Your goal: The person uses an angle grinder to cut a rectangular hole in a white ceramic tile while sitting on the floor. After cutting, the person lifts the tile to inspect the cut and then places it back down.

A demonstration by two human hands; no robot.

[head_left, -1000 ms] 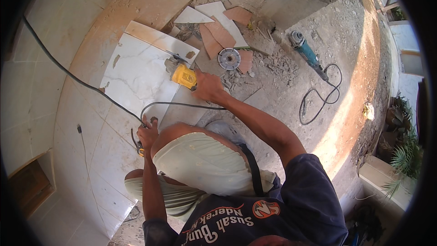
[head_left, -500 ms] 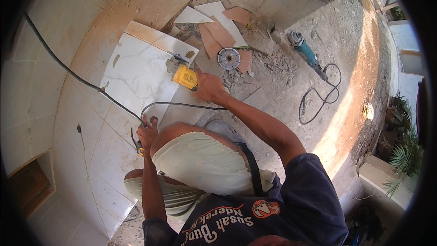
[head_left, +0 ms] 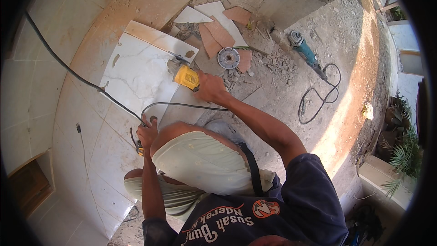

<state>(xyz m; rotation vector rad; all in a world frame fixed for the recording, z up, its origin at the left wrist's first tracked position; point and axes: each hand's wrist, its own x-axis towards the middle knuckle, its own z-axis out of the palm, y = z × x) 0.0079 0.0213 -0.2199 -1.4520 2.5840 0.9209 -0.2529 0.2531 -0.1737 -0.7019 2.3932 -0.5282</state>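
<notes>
My right hand point(head_left: 211, 87) is wrapped round a yellow tile cutter point(head_left: 186, 77), whose metal guard and blade lie over a white marbled tile point(head_left: 141, 70). The blade is near the tile's far right part, close to a strip along the far edge. Closed near my knee, my left hand point(head_left: 147, 134) grips a dark cable point(head_left: 170, 103); a dark end pokes out above the fingers, too small to name. Beside the left wrist is a small yellow-and-black thing point(head_left: 139, 148) that I cannot make out.
A teal angle grinder point(head_left: 306, 52) lies on the dusty floor at the right, its cord looped. Beyond the cutter are a round cutting disc point(head_left: 228, 58) and broken tile pieces point(head_left: 211, 38). A thin cord with a plug point(head_left: 78, 128) rests at the left. Potted plants point(head_left: 405, 155) stand far right.
The tile cutter and my right hand have shifted very slightly to the right. My left hand keeps its place on the cable.
</notes>
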